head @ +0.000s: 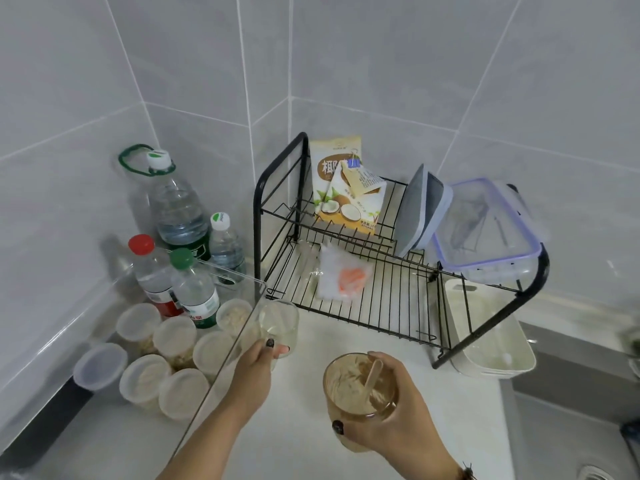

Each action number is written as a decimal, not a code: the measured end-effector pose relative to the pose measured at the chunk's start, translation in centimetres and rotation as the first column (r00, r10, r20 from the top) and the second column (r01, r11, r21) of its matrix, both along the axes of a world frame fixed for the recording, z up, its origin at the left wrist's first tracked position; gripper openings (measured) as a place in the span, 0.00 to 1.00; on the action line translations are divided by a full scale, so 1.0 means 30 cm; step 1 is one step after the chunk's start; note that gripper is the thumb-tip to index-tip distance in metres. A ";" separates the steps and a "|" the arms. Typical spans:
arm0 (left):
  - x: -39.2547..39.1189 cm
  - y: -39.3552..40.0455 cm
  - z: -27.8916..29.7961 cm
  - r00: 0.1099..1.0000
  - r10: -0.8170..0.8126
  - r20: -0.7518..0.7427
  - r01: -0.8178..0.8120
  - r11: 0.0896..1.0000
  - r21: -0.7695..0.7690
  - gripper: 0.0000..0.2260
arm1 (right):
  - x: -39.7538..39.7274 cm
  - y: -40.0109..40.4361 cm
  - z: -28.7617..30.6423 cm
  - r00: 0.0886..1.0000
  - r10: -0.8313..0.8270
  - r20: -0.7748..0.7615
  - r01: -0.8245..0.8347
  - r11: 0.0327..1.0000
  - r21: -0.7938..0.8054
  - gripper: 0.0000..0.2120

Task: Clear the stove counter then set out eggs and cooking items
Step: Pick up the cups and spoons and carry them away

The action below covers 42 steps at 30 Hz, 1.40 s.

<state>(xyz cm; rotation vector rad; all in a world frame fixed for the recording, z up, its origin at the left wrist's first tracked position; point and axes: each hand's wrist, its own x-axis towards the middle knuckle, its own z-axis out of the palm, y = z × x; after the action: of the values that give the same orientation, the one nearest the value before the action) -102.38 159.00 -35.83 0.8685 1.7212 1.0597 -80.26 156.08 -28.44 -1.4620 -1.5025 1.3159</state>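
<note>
Glass is slippery, so both hands, left hand (pixel 258 358) gripping the clear glass (pixel 278 323) at 10 o'clock of the smeared cup (pixel 360 389) held by the right hand (pixel 391 420), should lower them onto the worktop (pixel 301 427) gently.

A clear glass cup (pixel 280 323) stands upright on the pale surface (pixel 304 427) by the black rack's front corner. Nearer, a second glass (pixel 360 393), smeared with brown paste, stays upright with a wooden stick (pixel 372 375) leaning inside.

- Left hand (pixel 259 358): bare forearm without a sleeve, dark polish on the thumbnail, pale pink polish on another fingertip.
- Right hand (pixel 388 415): dark-polished thumbnail, beaded bracelet (pixel 465 472) at the wrist.
</note>
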 end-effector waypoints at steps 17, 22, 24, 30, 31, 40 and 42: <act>-0.008 0.016 0.032 0.999 0.038 0.000 -0.038 0.999 -0.013 0.13 | -0.067 -0.013 -0.052 0.992 0.078 0.102 -0.080 0.997 0.020 0.45; -0.007 -0.089 0.079 1.000 0.004 -0.008 -0.005 0.997 -0.080 0.16 | -0.135 -0.009 -0.095 0.988 0.137 0.078 -0.138 0.990 0.018 0.43; -0.023 -0.154 0.093 0.995 0.031 0.095 -0.027 0.999 -0.037 0.22 | -0.172 -0.005 -0.118 0.985 0.154 0.076 -0.156 0.988 0.016 0.42; -0.074 -0.319 0.123 0.980 0.017 0.197 -0.012 1.000 -0.026 0.22 | -0.294 -0.010 -0.207 0.970 0.218 0.104 -0.219 0.976 0.000 0.42; -0.069 -0.326 0.128 0.983 0.007 0.183 -0.004 1.000 -0.019 0.20 | -0.308 -0.012 -0.221 0.971 0.215 0.107 -0.216 0.976 0.002 0.42; -0.016 -0.084 0.110 0.978 0.142 0.153 -0.132 0.988 -0.077 0.15 | -0.214 0.004 -0.253 0.990 -0.037 0.138 0.032 0.999 0.034 0.44; 0.016 -0.014 0.113 0.977 0.171 0.126 -0.160 0.983 -0.092 0.12 | -0.138 0.014 -0.246 0.982 -0.109 0.152 0.104 0.994 0.039 0.44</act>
<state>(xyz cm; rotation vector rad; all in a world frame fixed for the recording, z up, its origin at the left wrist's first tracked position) -101.91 158.59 -32.43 0.5964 1.7335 1.1227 -84.39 156.49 -35.82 -1.6322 -1.5115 1.1344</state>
